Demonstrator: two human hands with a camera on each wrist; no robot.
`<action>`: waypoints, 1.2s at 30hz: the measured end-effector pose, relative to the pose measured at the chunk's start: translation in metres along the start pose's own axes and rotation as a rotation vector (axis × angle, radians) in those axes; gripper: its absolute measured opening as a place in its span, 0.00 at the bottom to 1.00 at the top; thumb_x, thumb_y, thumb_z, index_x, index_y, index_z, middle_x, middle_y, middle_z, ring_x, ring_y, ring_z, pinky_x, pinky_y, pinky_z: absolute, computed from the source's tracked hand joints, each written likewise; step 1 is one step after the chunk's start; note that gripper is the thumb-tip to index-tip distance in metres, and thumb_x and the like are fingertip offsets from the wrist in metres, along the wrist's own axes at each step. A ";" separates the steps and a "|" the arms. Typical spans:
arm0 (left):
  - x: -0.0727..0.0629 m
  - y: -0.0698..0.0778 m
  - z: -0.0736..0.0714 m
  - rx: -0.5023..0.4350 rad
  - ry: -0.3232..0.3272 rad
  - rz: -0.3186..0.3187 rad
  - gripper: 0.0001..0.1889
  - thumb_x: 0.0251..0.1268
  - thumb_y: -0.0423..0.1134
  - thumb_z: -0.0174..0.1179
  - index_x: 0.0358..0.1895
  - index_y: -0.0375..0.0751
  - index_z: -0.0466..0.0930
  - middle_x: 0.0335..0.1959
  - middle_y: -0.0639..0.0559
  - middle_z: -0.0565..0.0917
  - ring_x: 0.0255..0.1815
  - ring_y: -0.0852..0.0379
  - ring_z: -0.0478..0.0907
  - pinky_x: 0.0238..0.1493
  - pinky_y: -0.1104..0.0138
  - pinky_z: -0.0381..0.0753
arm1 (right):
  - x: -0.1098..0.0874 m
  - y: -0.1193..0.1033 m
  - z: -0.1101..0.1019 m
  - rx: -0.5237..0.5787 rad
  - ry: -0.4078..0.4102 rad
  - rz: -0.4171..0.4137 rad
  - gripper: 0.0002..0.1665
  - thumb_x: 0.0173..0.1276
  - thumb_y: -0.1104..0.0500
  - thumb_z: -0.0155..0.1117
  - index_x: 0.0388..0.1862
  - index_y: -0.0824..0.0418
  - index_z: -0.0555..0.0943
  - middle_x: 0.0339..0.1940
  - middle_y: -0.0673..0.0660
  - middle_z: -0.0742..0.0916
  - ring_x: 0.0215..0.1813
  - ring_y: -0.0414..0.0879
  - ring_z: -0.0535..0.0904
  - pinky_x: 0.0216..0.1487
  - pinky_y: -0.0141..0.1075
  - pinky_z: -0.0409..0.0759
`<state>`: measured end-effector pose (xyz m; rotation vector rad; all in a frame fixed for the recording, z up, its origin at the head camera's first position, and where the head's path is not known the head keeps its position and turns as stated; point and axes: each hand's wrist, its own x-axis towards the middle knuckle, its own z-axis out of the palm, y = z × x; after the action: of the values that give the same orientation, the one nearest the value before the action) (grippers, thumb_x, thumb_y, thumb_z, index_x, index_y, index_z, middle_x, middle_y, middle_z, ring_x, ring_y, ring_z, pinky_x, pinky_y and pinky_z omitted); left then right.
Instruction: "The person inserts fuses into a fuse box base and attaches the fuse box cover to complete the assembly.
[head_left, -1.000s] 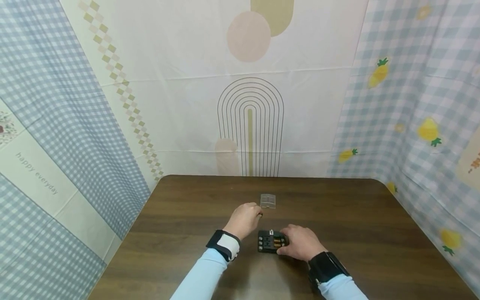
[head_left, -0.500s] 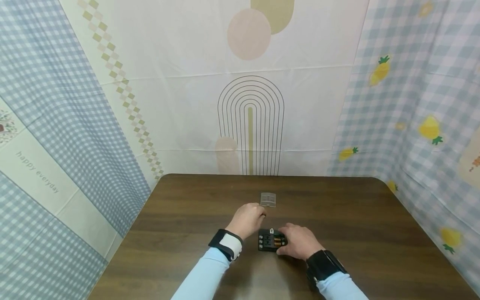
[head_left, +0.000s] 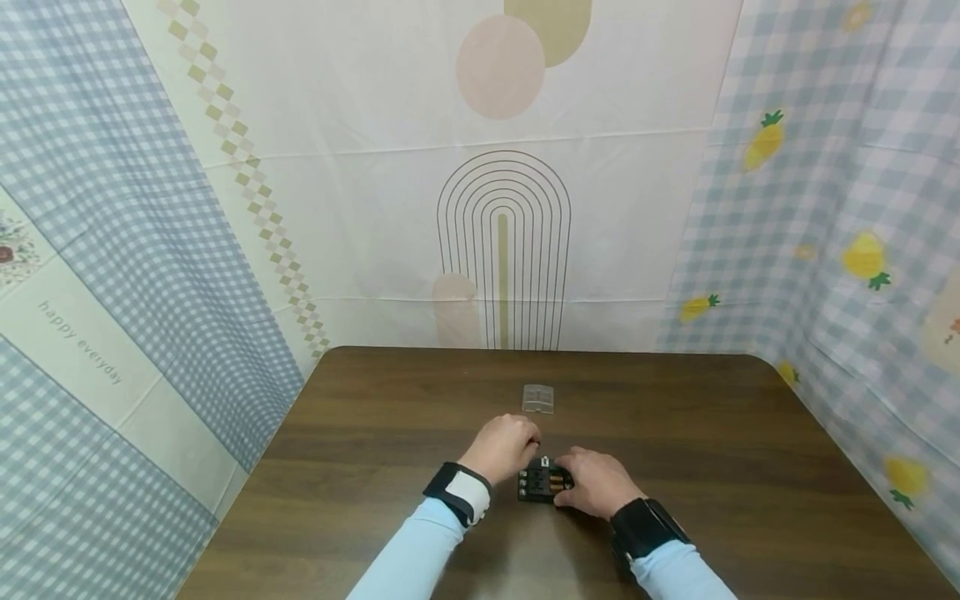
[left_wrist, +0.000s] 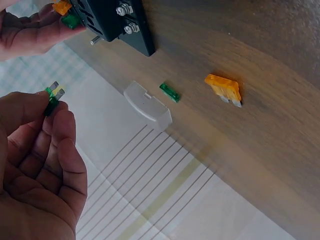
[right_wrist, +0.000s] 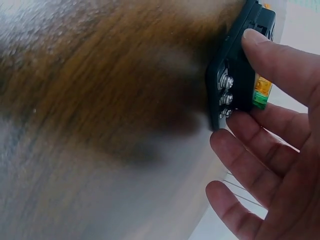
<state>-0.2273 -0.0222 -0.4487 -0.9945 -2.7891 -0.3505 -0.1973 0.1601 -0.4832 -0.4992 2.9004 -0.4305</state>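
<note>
Between thumb and fingertips my left hand [head_left: 501, 446] pinches a green blade fuse [left_wrist: 52, 105], its metal prongs sticking out. The black fuse box [head_left: 534, 483] sits on the table just right of that hand, screw terminals along its ends. My right hand [head_left: 600, 483] grips the box's right end, thumb on one long side and fingers on the other. Seated in the box near those fingers are an orange fuse [right_wrist: 263, 85] and a green fuse [right_wrist: 260, 99]. In the head view the pinched fuse is hidden behind the left hand.
A clear plastic cover [head_left: 537, 398] lies on the brown wooden table [head_left: 390, 383] beyond the hands. The left wrist view shows a loose green fuse [left_wrist: 170, 92] and a loose orange fuse [left_wrist: 223, 88] near it. Patterned cloth [head_left: 360, 217] hangs behind the table.
My left hand has moved right and toward me, closer to the fuse box. The right hand keeps its grip on the box, which stays nearly in place.
</note>
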 end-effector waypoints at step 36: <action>-0.008 0.005 0.028 -0.019 -0.089 -0.036 0.02 0.62 0.36 0.69 0.36 0.44 0.88 0.33 0.55 0.87 0.34 0.62 0.82 0.37 0.71 0.80 | -0.002 -0.002 -0.002 0.025 0.017 -0.011 0.27 0.52 0.53 0.81 0.49 0.63 0.85 0.41 0.55 0.83 0.41 0.51 0.81 0.47 0.51 0.79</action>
<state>-0.2202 -0.0154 -0.4760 -0.9884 -2.8917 -0.3460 -0.1955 0.1596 -0.4809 -0.5104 2.9058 -0.4749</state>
